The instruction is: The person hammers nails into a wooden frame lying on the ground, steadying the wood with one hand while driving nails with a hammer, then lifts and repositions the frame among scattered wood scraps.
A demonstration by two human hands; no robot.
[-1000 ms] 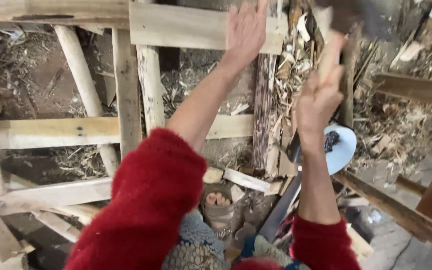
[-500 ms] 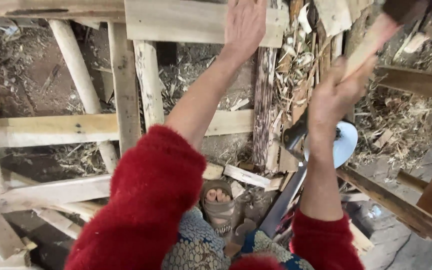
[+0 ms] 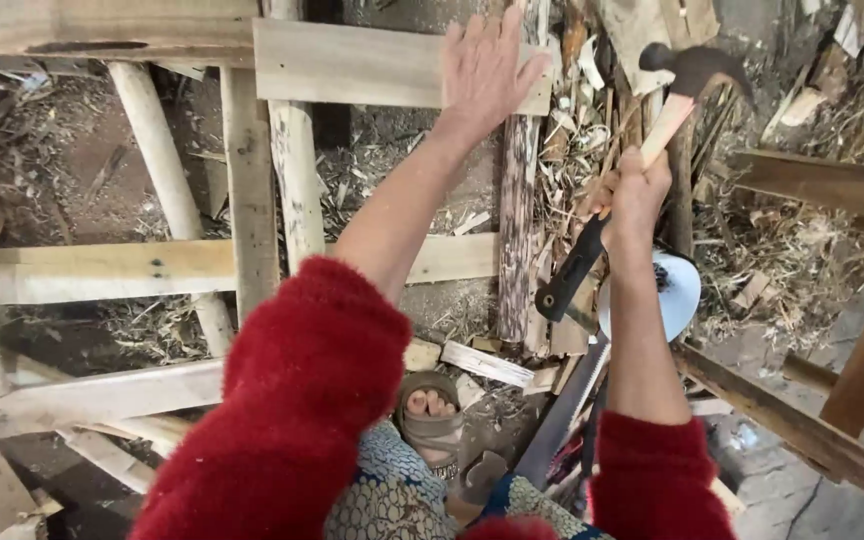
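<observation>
My left hand (image 3: 487,70) lies flat with fingers spread on a pale wooden board (image 3: 352,65) that sits across the top of a rough wooden frame. My right hand (image 3: 632,195) grips the handle of a claw hammer (image 3: 652,130), whose dark head is raised up and to the right of the board's end. Both arms wear red fleece sleeves. A bark-covered upright post (image 3: 519,200) stands just under my left hand.
The frame has round pale poles (image 3: 157,165) and flat slats (image 3: 92,270). Wood chips and shavings cover the dirt ground. A saw blade (image 3: 562,410), a white bowl (image 3: 674,290) and my sandalled foot (image 3: 430,410) lie below. Timber beams (image 3: 802,430) run at right.
The hammer has come into full view above my right hand, which has shifted slightly down and left. My left hand stays pressed on the board.
</observation>
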